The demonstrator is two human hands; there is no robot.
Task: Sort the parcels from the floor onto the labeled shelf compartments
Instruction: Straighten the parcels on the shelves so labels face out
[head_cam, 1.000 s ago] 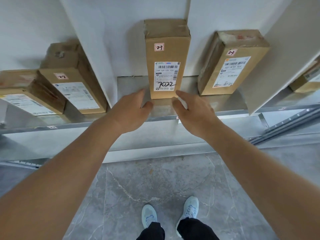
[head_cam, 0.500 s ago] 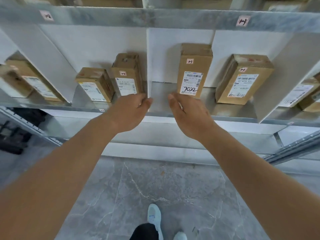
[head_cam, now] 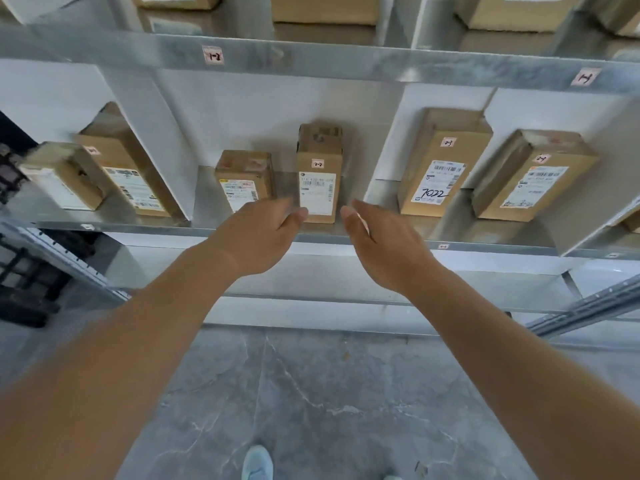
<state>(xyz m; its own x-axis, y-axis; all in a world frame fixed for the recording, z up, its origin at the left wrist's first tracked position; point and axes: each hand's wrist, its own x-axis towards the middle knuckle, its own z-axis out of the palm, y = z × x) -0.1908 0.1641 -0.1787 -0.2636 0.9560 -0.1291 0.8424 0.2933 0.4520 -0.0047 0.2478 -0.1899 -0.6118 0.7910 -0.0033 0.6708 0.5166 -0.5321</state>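
A brown parcel marked 7022 [head_cam: 443,161] stands on the metal shelf [head_cam: 485,245] in the right compartment, with another parcel [head_cam: 533,174] beside it. Two parcels stand in the middle compartment: a tall one tagged 2-2 [head_cam: 320,171] and a shorter one [head_cam: 244,178]. My left hand [head_cam: 258,233] hovers in front of the shorter parcel, fingers relaxed, holding nothing. My right hand [head_cam: 384,242] hangs open before the shelf edge, left of the 7022 parcel and apart from it.
White dividers [head_cam: 388,140] split the shelf into compartments. Two more parcels [head_cam: 121,174] lean in the left compartment. The upper shelf [head_cam: 311,60] carries small labels and several boxes. Grey tiled floor [head_cam: 311,403] lies below, with my shoe [head_cam: 257,464] on it.
Both hands have drawn back from the 7022 parcel, which stays on the shelf. The view has swung left and pulled away, so the middle and left compartments now show.
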